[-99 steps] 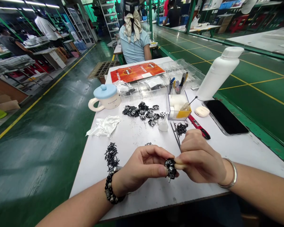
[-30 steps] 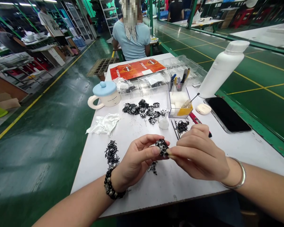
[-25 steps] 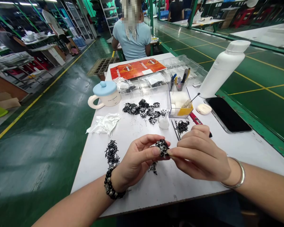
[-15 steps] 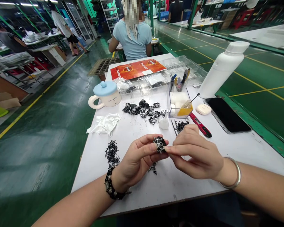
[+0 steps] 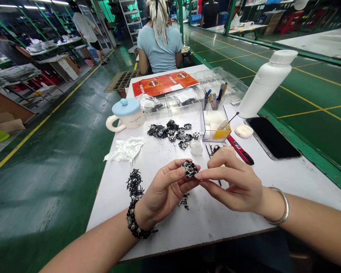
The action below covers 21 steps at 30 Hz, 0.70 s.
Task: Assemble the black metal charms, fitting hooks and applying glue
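Between thumb and fingers, my left hand (image 5: 166, 189) pinches a small black-and-silver part (image 5: 190, 169) above the table. My right hand (image 5: 234, 182) has its thumb and index finger closed at the part's right edge; whether a tiny piece sits between those fingertips I cannot make out. Similar black-and-silver parts lie in a pile (image 5: 173, 132) farther back. A heap of small black curved pieces (image 5: 134, 182) is left of my left hand. More dark pieces (image 5: 184, 201) lie under my hands, partly hidden, and another small black heap (image 5: 215, 149) shows behind my right hand.
A lidded mug (image 5: 127, 115) and crumpled white tissue (image 5: 125, 149) stand left. On the right are a clear organizer box (image 5: 216, 125), red cutter (image 5: 241, 150), phone (image 5: 272, 137), earbud case (image 5: 244, 131) and white bottle (image 5: 264, 85). Behind lies an orange sheet (image 5: 165, 83); a person (image 5: 160, 45) sits beyond.
The held part has shifted slightly left and up and is turned a little. My right-hand fingers have opened out somewhat, with the thumb and index still at its edge.
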Each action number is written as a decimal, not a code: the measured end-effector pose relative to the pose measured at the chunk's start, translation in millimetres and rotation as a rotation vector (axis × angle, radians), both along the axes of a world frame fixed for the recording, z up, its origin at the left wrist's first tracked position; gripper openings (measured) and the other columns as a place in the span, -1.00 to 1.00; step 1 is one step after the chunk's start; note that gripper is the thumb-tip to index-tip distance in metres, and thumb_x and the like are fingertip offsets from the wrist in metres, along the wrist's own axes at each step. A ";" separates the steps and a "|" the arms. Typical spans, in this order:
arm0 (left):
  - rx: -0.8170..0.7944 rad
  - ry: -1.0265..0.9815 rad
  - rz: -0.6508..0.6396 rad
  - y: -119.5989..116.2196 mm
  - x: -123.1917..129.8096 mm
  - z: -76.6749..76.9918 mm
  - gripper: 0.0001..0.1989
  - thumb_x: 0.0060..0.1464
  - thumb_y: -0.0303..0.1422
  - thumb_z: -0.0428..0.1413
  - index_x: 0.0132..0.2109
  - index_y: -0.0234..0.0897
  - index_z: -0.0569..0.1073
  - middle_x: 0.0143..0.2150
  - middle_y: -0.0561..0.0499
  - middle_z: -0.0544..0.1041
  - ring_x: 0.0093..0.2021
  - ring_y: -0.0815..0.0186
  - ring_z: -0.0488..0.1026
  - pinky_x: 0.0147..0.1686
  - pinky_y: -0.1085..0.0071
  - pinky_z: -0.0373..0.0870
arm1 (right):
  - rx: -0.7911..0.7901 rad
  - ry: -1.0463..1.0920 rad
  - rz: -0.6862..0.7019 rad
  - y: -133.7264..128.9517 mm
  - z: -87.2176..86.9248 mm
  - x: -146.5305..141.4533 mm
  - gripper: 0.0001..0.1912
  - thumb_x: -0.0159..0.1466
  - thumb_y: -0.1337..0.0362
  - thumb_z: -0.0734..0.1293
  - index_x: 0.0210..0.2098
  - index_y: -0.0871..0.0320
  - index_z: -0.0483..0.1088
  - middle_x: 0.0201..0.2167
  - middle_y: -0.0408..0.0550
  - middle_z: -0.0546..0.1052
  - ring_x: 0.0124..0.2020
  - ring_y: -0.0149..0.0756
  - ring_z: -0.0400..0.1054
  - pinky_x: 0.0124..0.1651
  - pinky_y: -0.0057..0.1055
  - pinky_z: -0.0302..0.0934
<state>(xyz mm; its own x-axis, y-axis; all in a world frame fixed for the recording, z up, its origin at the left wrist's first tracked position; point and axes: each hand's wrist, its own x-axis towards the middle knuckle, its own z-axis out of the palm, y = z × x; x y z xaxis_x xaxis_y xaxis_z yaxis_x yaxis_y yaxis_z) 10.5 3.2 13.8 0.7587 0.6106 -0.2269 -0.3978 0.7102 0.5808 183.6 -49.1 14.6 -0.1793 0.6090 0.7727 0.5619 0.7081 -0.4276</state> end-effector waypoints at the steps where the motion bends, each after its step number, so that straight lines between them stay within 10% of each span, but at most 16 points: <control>1: 0.000 0.001 0.000 0.3 0.2 0.0 -0.82 0.00 -0.46 0.21 -0.19 -0.39 0.48 -0.23 -0.06 0.61 -0.25 0.39 0.55 -0.16 0.52 0.50 | 0.005 0.001 0.005 -0.3 0.3 0.8 -0.84 0.16 0.46 0.31 -0.24 0.19 0.41 -0.47 -0.13 0.33 -0.42 -0.41 0.23 -0.34 -0.29 0.10; 7: 0.029 -0.039 -0.048 -3.2 -0.6 0.0 -0.81 -0.04 -0.47 0.24 -0.22 -0.37 0.49 -0.25 -0.07 0.61 -0.27 0.31 0.58 -0.22 0.47 0.51 | 0.052 0.138 0.028 -0.9 -1.8 9.0 -0.62 0.11 0.55 0.30 -0.09 0.16 0.36 -0.37 -0.07 0.36 -0.36 -0.34 0.25 -0.33 -0.29 0.13; 12: 0.063 -0.131 -0.527 -18.4 -9.7 -0.5 -0.72 -0.14 -0.47 0.28 -0.20 -0.38 0.49 -0.21 -0.09 0.57 -0.23 0.25 0.57 -0.12 0.35 0.45 | -0.044 0.279 -0.032 9.9 -9.2 0.9 -0.70 0.19 0.55 0.22 -0.15 0.12 0.37 -0.35 -0.07 0.38 -0.29 -0.33 0.26 -0.27 -0.33 0.14; 18: 0.077 -0.129 -0.907 -32.4 -6.9 -10.1 -0.70 -0.15 -0.53 0.25 -0.18 -0.31 0.47 -0.29 0.09 0.52 0.05 0.21 0.44 0.05 0.43 0.30 | -0.571 -0.309 0.243 41.9 -15.2 -42.9 -0.88 0.25 0.38 0.24 -0.22 0.13 0.36 -0.28 -0.05 0.39 -0.22 -0.33 0.27 -0.12 -0.27 0.13; 21: 0.114 -0.132 -0.843 -35.7 -2.4 -16.6 -0.67 -0.20 -0.47 0.28 -0.19 -0.33 0.46 -0.30 0.08 0.51 0.14 0.07 0.33 0.07 0.37 0.28 | -0.636 -0.494 0.330 60.5 -18.0 -72.8 -0.89 0.21 0.35 0.29 -0.25 0.12 0.40 -0.22 -0.04 0.39 -0.14 -0.28 0.27 -0.03 -0.21 0.07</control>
